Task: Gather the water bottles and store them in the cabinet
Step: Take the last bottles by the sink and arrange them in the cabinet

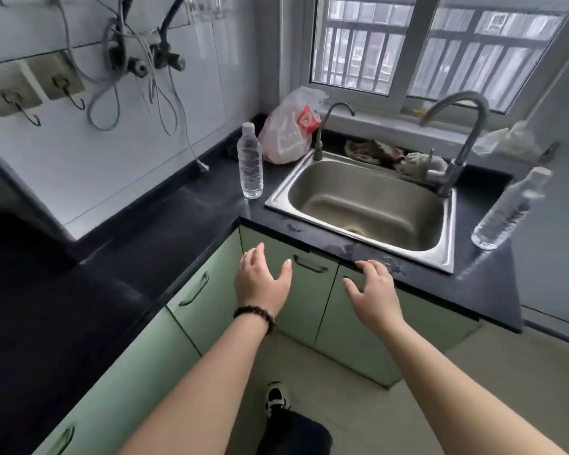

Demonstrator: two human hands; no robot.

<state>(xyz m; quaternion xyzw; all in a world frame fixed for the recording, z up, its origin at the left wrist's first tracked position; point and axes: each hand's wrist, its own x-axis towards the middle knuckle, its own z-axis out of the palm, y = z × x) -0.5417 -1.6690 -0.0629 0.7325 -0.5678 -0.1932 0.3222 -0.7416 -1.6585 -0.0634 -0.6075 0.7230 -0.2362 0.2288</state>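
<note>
Two clear plastic water bottles stand on the black countertop (178, 224). One water bottle (251, 162) is left of the steel sink (447, 231); the other water bottle (509, 210) is at the sink's right. Below the sink are green cabinet doors, all closed, one with a dark handle (310, 265). My left hand (262, 279), with a bead bracelet on the wrist, hovers open in front of that door. My right hand (373, 290) is open too, its fingertips at the counter's front edge. Neither hand holds anything.
A white and red plastic bag (289, 133) sits in the corner behind the left bottle. Two faucets (457, 139) and crumpled rags (375, 151) line the back of the sink. Cables and hooks hang on the tiled left wall. My shoe (276, 397) is on the floor.
</note>
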